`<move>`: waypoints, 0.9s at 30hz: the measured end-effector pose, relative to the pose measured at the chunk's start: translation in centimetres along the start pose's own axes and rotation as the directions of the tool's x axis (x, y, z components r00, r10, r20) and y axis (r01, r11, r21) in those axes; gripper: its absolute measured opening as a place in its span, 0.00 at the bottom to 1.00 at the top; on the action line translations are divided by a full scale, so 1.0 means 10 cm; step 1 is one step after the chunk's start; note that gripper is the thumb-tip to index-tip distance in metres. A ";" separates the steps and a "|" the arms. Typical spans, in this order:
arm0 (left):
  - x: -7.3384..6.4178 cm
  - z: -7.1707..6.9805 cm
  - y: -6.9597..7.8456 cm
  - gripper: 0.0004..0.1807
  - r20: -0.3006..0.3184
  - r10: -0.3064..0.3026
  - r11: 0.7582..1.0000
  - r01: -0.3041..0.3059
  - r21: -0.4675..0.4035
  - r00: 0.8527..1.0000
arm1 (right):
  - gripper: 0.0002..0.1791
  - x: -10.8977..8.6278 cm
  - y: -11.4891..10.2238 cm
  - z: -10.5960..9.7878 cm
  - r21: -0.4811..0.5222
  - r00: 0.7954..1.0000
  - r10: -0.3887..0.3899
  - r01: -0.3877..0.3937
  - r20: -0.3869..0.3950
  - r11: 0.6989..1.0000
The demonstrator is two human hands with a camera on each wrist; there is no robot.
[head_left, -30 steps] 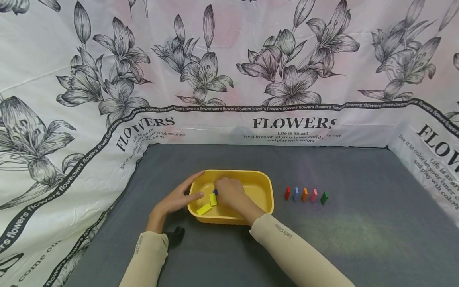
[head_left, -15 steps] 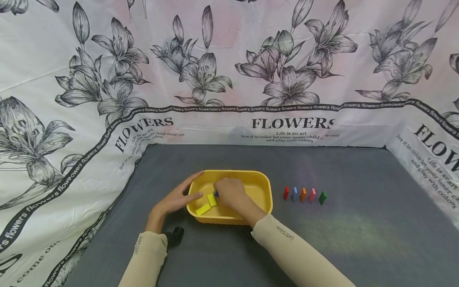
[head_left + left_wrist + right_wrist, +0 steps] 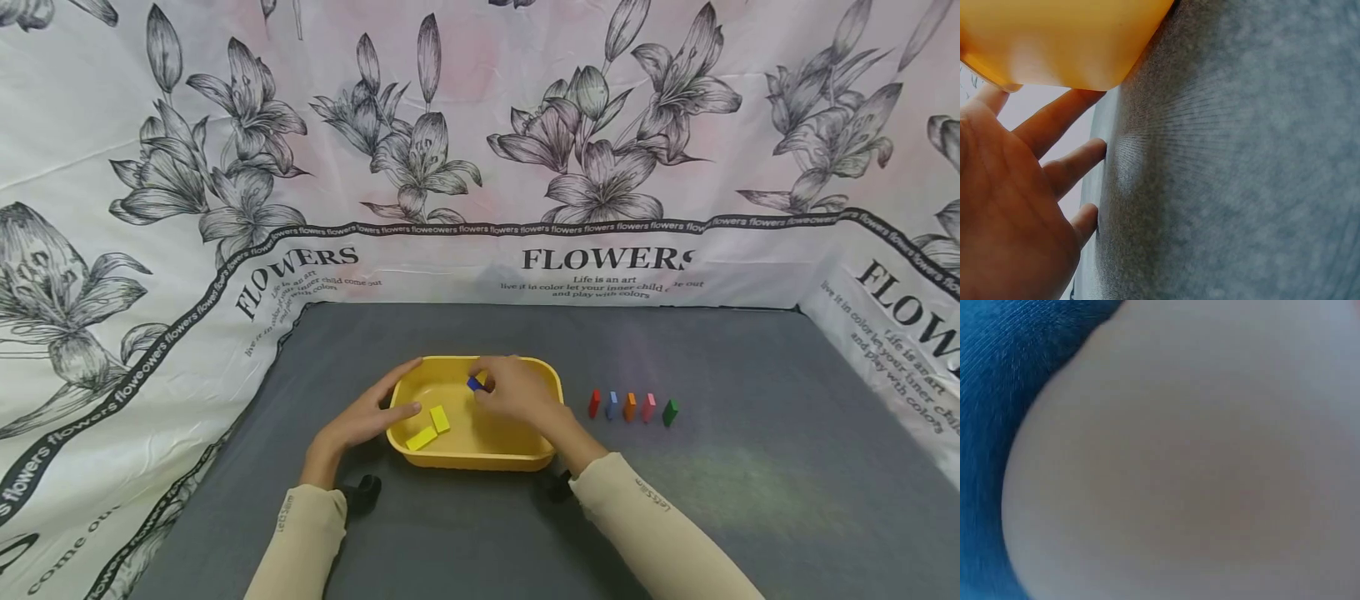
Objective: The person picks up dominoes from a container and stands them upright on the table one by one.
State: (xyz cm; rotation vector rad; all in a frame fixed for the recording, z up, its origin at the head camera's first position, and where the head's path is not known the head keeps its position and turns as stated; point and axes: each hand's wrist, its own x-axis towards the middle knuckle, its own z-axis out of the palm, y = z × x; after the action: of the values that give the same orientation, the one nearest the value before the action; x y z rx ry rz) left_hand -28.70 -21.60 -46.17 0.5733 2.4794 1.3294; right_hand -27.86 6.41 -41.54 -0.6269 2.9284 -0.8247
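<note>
In the head view, my left hand (image 3: 362,417) lies at the left end of a yellow plastic bin (image 3: 480,461), its straight thumb reaching over the rim. The left wrist view shows that hand's spread fingers (image 3: 1063,122) touching or close to the bin's outer wall (image 3: 1066,44). My right hand (image 3: 517,392) pinches a small dark blue block (image 3: 474,383) between thumb and fingertips over the far part of the bin. Two yellow blocks, a nearer one (image 3: 422,438) and a farther one (image 3: 440,419), lie inside at the left. Pale blur fills most of the right wrist view.
On the grey tabletop (image 3: 750,500) right of the bin, a row of small upright blocks runs from red (image 3: 595,404) through blue (image 3: 612,406), orange (image 3: 628,407) and pink (image 3: 648,408) to green (image 3: 671,412). A floral cloth (image 3: 450,275) stands behind.
My right hand has risen and moved right from the bin's left-middle, bringing the dark blue block with it. My left hand keeps its place at the bin; the view has shifted slightly.
</note>
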 end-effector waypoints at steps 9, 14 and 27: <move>-0.01 -0.01 0.00 0.40 -0.007 -0.012 1.000 0.012 0.008 1.000 | 0.16 -0.28 0.22 -0.39 0.169 0.984 -0.075 0.103 -0.163 0.980; -0.01 -0.01 0.00 0.40 -0.005 -0.011 1.000 0.011 0.008 1.000 | 0.17 -0.43 0.39 -0.59 0.224 0.976 -0.032 0.082 -0.217 0.971; -0.01 0.00 -0.01 0.40 -0.003 -0.001 1.000 0.001 0.002 1.000 | 0.20 -0.94 1.03 -0.93 0.218 0.942 0.063 0.010 -0.329 0.976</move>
State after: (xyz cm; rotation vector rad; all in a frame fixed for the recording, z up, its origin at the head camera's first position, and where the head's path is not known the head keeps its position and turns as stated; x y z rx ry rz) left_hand -28.66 -21.66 -46.27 0.5702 2.4836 1.3287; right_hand -24.31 22.70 -39.44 -0.4690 3.0592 -1.3484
